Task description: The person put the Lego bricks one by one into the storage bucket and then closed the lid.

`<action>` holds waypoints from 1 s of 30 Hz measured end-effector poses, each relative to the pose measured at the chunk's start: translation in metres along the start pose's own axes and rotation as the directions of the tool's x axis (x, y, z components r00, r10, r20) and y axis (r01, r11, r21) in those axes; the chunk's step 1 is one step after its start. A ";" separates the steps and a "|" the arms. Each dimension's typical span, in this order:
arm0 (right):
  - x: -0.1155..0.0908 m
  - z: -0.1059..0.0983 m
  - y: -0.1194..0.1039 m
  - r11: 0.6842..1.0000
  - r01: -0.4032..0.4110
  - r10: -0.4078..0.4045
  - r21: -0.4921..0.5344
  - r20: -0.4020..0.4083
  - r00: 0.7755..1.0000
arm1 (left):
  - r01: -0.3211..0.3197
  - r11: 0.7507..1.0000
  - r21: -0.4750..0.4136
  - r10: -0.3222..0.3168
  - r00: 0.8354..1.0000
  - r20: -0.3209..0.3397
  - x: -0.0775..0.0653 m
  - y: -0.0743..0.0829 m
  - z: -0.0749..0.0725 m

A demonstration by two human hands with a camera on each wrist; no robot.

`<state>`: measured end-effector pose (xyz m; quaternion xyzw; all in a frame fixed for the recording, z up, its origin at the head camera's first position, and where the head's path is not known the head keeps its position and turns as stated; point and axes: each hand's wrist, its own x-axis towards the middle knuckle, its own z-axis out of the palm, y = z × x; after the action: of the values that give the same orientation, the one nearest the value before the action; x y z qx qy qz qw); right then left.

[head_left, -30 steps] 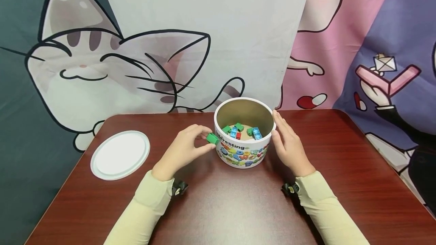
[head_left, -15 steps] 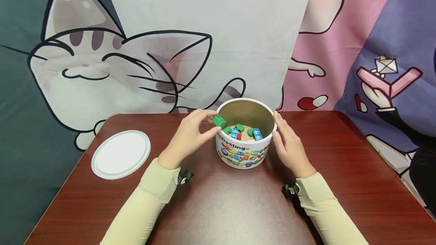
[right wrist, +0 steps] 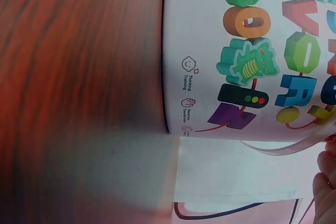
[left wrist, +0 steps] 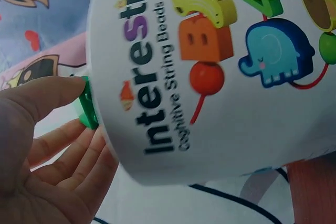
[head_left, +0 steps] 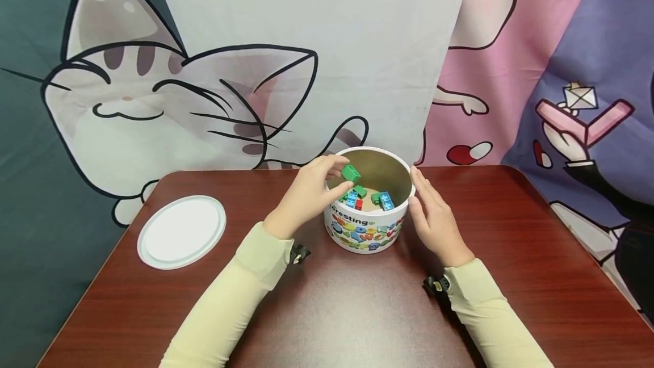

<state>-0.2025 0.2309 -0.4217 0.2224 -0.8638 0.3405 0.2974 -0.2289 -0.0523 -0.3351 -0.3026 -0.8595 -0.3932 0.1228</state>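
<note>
My left hand [head_left: 310, 195] pinches a green toy block [head_left: 351, 173] between thumb and fingers, over the left part of the bucket's open top. The white printed bucket [head_left: 365, 234] stands upright on the table. Inside lie several small blocks, among them a blue block [head_left: 386, 201], a red block [head_left: 359, 204] and a green block [head_left: 360, 191]. With its fingers fairly straight, my right hand [head_left: 436, 221] rests against the bucket's right side and rim. In the left wrist view the bucket wall hides part of the green block [left wrist: 87, 106]. Only fingertips [right wrist: 326, 174] show in the right wrist view.
A round white lid [head_left: 181, 231] lies flat on the reddish-brown table [head_left: 332, 311], left of the bucket. Behind the table's far edge hangs a cloth backdrop [head_left: 378, 55] with cartoon drawings.
My left hand has raised the green block from beside the bucket's left wall and carried it rightward over the opening. My right hand has stayed against the bucket.
</note>
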 end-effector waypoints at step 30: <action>0.001 0.000 0.000 1.000 0.005 -0.005 -0.001 -0.007 1.000 | -0.097 0.995 -0.001 0.095 0.978 -0.187 -0.017 -0.008 0.001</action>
<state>-0.2028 0.2304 -0.4212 0.2232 -0.8623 0.3402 0.3015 -0.2202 -0.0629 -0.3479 -0.3063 -0.8265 -0.4178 0.2203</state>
